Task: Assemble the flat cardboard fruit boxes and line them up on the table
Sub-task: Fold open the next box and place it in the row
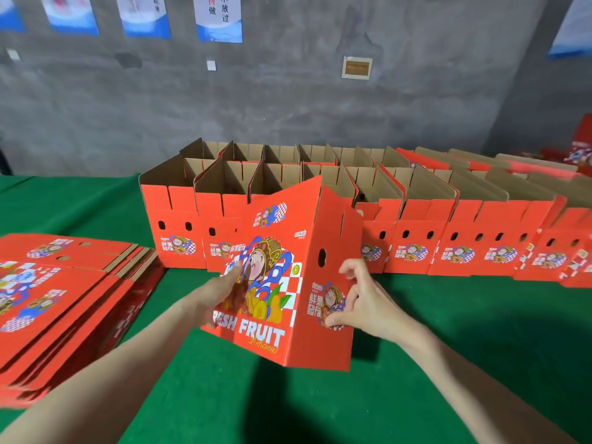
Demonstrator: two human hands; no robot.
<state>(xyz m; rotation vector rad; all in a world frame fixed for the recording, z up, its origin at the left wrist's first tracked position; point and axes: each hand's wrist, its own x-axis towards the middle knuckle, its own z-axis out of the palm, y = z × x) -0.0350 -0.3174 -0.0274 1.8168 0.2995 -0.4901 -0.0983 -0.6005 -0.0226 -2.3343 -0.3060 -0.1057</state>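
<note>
Arms (pixel 128 363): two bare arms reach in from the bottom edge, over the green table (pixel 288 408).
Left hand (pixel 221 291): it lies on the big picture side of the box (pixel 278 248), near that side's left edge. The fingers look mostly straight, but they are blurry.
Right hand (pixel 365 302): it holds the narrow side of the box near its far edge, with the thumb pressed on the red face and the fingers curled.
Hands: apart, one on each side, with the box between them.
Box: red, open at the top, standing up and tilted. I cannot tell if its bottom corner touches the table.
Pile of flat boxes (pixel 64 299): on the table to the left of the hands, lying flat and spread a bit like steps.
Front row (pixel 179 238): made-up red boxes stand side by side just behind the held box, tops open.
Back row (pixel 282 153): more open boxes right behind the front row.
Wall (pixel 288 91): grey, with blue and white posters (pixel 219 17) up high.
</note>
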